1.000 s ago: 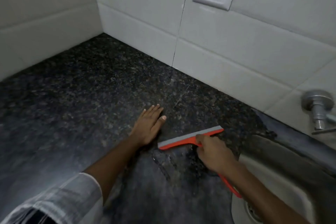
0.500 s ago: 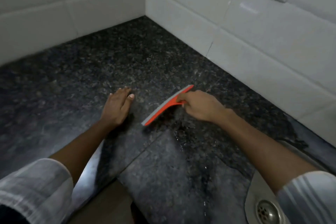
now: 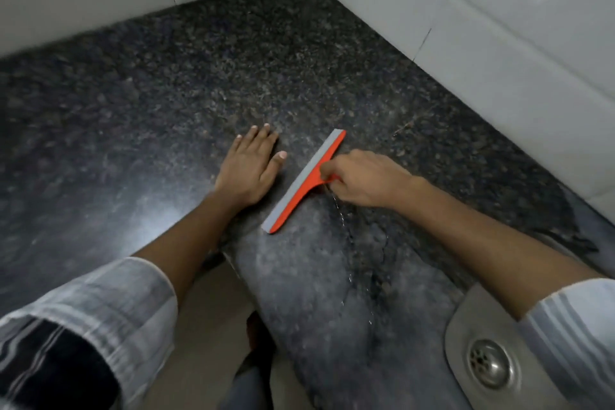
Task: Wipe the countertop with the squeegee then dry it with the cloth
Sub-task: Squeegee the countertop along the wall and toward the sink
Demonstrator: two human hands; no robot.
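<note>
An orange squeegee (image 3: 304,181) with a grey rubber blade lies blade-down on the dark speckled granite countertop (image 3: 233,60), running diagonally from near left to far right. My right hand (image 3: 364,178) is closed around its handle, just right of the blade. My left hand (image 3: 251,166) rests flat on the stone, fingers together, a little left of the blade. Thin water streaks and drops trail behind the squeegee toward the sink. No cloth is in view.
White tiled walls (image 3: 499,43) meet in a corner at the back of the countertop. A steel sink (image 3: 466,319) with a round drain (image 3: 491,364) sits at the near right. The counter's front edge and the floor below show at bottom centre.
The view has swung left toward the corner; the socket and tap have left the frame. The squeegee has turned from crosswise to diagonal and moved left along the counter, away from the sink.
</note>
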